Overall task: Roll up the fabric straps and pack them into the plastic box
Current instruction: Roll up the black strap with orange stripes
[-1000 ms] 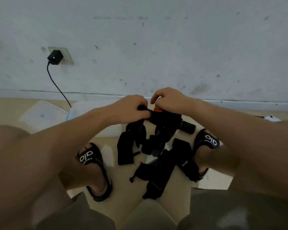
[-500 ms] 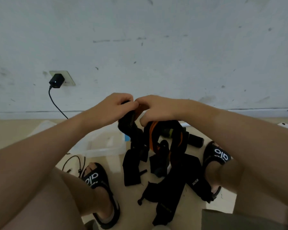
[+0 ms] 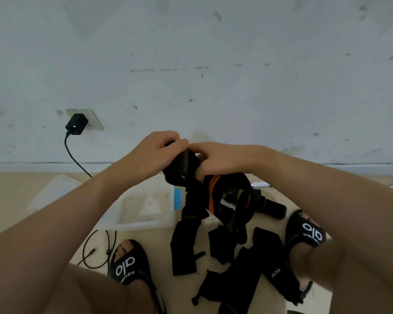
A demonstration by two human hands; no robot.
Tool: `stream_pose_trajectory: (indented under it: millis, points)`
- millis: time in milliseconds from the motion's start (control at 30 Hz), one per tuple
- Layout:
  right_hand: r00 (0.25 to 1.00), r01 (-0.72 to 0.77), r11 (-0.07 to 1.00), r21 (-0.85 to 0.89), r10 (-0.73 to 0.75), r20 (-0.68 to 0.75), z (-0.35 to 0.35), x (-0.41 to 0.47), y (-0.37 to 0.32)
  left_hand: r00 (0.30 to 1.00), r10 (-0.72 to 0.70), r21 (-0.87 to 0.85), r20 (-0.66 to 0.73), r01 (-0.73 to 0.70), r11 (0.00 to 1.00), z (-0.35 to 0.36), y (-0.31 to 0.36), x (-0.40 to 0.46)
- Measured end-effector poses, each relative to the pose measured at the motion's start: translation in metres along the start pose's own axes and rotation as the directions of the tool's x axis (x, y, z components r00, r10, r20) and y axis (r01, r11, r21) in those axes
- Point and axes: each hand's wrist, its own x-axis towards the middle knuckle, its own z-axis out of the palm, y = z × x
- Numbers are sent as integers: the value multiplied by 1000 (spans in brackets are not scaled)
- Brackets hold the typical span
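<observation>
The left hand [image 3: 156,152] and right hand [image 3: 216,160] meet mid-air, both curled tight around a black strap [image 3: 183,169] whose orange-edged tail dangles below. At seven o'clock from them the clear plastic box [image 3: 145,223] sits open on the floor; more loose straps [image 3: 236,275] sprawl at five o'clock, between two black sandals.

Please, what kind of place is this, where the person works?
Probably a room in a home, with the person sitting on the floor: a scuffed white wall, a black charger in a wall socket, and a beige floor.
</observation>
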Motion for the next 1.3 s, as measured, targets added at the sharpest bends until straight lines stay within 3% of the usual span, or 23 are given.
stream_pose_trajectory:
  millis: [300,500,600,700,800,900,1100,1300]
  points:
    - [989,-140,990,-21,139,-38,-35,6,4,997,8,173,-78,6,985,-21,-24,14]
    - [988,-138,990,38,140,-65,-45,2,2,995,9,196,-104,12,980,-21,-28,13]
    - [985,-63,996,57,71,-159,-49,0,-3,999,-26,199,-30,32,979,-20,-26,13]
    - [963,-4,998,69,22,-268,-50,-2,-5,982,-111,172,153,84,982,-19,-22,11]
    - [920,10,987,-158,-70,-385,-50,-2,-3,937,-106,60,332,91,994,-17,-20,7]
    - [877,-7,941,-338,-157,-454,-52,-2,1,933,-71,-109,352,117,987,-13,-17,9]
    - [762,59,945,-322,-251,-597,-55,-4,4,969,-39,-226,244,96,969,-4,-4,17]
    - [618,-20,892,-451,-344,-707,-57,-3,1,874,-64,-227,482,195,954,-7,10,10]
